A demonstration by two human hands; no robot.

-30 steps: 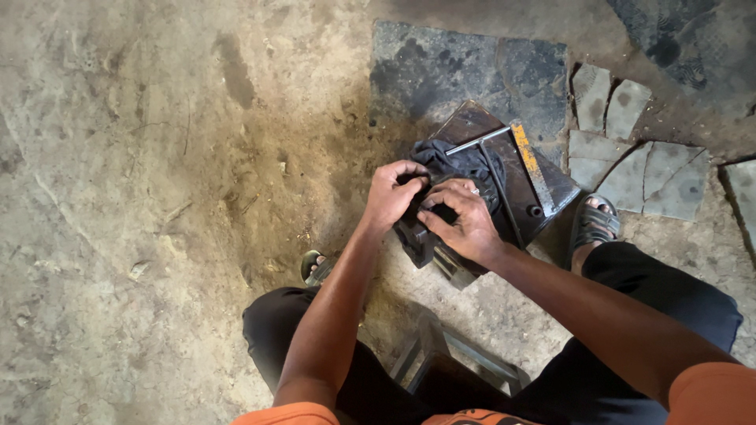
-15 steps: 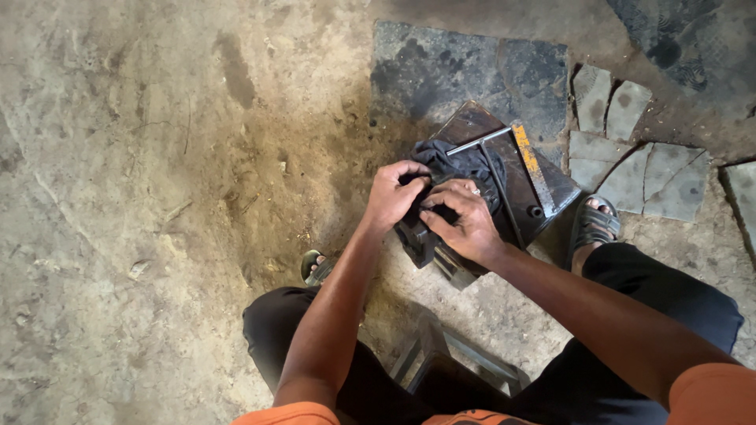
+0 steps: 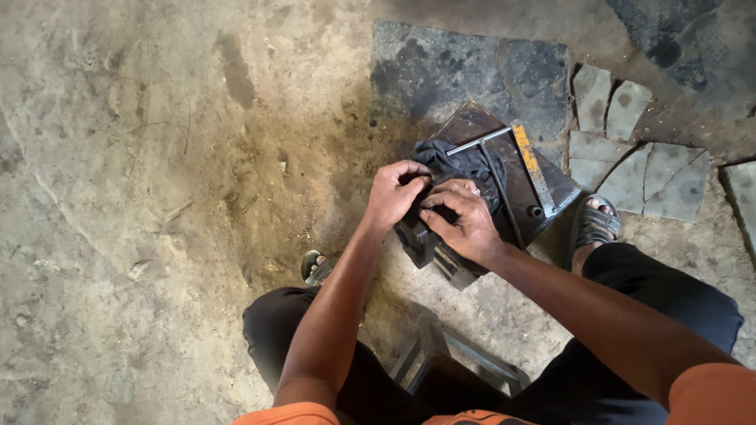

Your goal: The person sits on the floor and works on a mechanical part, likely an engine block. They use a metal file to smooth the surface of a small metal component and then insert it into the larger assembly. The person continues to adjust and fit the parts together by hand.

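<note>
Fingers (image 3: 421, 206) of both hands curled shut on a small dark block (image 3: 417, 234), over the near left corner of a dark metal plate (image 3: 472, 126) lying on the floor (image 3: 157, 197). Left hand (image 3: 394, 197) grips the block's left side; right hand (image 3: 465, 220) clamps it from the right, touching the left hand. What the block is, hard to make out: fingers cover most of it.

A dark cloth (image 3: 461, 164) is bunched on the plate just behind the hands. A thin metal rod (image 3: 476, 142) lies across the cloth. A yellow strip (image 3: 529, 161) runs along the plate near its right edge; marks too small to tell.

A sandalled foot (image 3: 594, 224) sits at the plate's right corner. Another foot (image 3: 315, 267) is partly hidden by the left forearm. Metal stool (image 3: 461, 358) between the legs, mostly cut off. Broken stone slabs (image 3: 622, 134) lie to the right. Open dirt floor to the left.
</note>
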